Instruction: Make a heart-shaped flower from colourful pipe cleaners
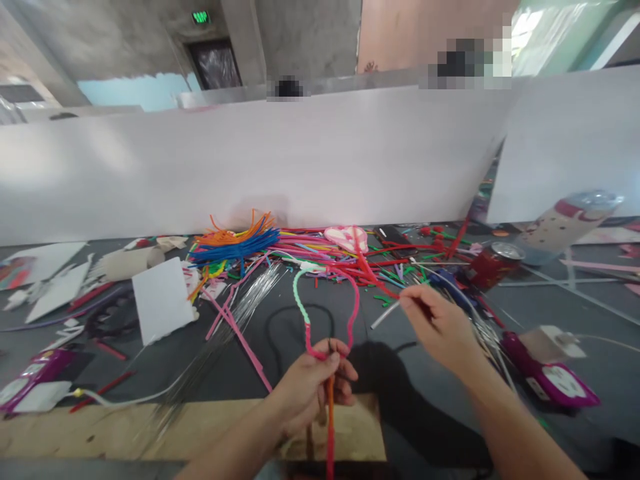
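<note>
Head: loop (299,300) (pink-green) in left hand (315,380)

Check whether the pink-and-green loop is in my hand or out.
In: the left hand pinches the loop at its bottom.

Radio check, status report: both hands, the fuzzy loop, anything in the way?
Left grip closed on pink-and-green loop. Right grip pinching red stem. Loose stem pile just beyond loop.

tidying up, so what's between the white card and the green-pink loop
In the head view, pink strips and a bundle of thin shiny strands lie on the dark tabletop between the white card and the loop.
</note>
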`<state>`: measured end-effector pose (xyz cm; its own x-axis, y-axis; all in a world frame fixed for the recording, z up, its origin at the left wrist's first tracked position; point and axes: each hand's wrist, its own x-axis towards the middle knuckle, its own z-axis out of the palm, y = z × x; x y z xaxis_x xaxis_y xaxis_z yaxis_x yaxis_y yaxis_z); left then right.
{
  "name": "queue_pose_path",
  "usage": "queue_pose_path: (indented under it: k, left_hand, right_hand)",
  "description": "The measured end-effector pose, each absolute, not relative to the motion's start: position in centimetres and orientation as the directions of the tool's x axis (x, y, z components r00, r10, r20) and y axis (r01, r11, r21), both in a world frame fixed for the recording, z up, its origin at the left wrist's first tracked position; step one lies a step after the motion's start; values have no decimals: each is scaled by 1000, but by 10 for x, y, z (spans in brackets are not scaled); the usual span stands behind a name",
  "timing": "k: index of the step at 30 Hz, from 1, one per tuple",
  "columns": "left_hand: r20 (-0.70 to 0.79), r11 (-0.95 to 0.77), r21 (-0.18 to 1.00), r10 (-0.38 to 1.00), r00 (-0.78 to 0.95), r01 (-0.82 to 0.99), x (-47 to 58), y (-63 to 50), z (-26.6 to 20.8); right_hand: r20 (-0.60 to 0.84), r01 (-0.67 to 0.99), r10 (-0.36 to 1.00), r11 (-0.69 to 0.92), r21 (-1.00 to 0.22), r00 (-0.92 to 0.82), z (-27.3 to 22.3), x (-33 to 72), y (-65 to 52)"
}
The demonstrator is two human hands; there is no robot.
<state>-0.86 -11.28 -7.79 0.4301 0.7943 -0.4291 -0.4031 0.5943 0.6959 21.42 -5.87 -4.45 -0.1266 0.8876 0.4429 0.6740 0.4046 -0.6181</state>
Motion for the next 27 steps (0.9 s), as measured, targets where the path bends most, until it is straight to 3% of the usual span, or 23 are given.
queue_pose_path:
  k: [2, 7, 10, 12, 13, 15, 19, 21, 27]
  left_hand:
    - [-469, 641, 643, 763, 446, -419, -3, -134, -83]
    - [-559, 712, 632, 693, 456, -307, -9, -168, -95]
    - [-595, 657, 753, 655, 466, 38, -34, -177, -87]
    - [-665, 586, 747, 662, 346, 313, -50, -177, -76]
    - [-646, 507, 749, 702, 299, 427, -56, -176, -71]
    - [-459, 231, 747, 858, 233, 623, -61, -169, -64]
    - [-38, -192, 564, 966, 257, 803, -49, -139, -64]
    - [65, -271, 452, 960, 271, 850, -39, -121, -69]
    - [24, -250, 238, 967, 252, 939, -12, -87, -84]
  right_hand:
    - [417, 724, 907, 323, -610, -53, -45, 226, -64]
    - [337, 856, 930, 292, -427, -149, -69, 237, -74]
    - [322, 903, 931, 279, -326, -171, -78, 239, -79]
    - [308, 912, 933, 281, -300, -186, -80, 241, -80]
    - [302, 913, 933, 287, -290, -197, -79, 241, -80]
    - [295, 915, 930, 300, -271, -218, -78, 242, -81]
    - [269, 916, 924, 334, -223, -271, -73, 245, -83]
    - [230, 920, 924, 348, -180, -305, -71, 250, -86]
    - [73, 916, 915, 399, -35, -396, -63, 265, -93]
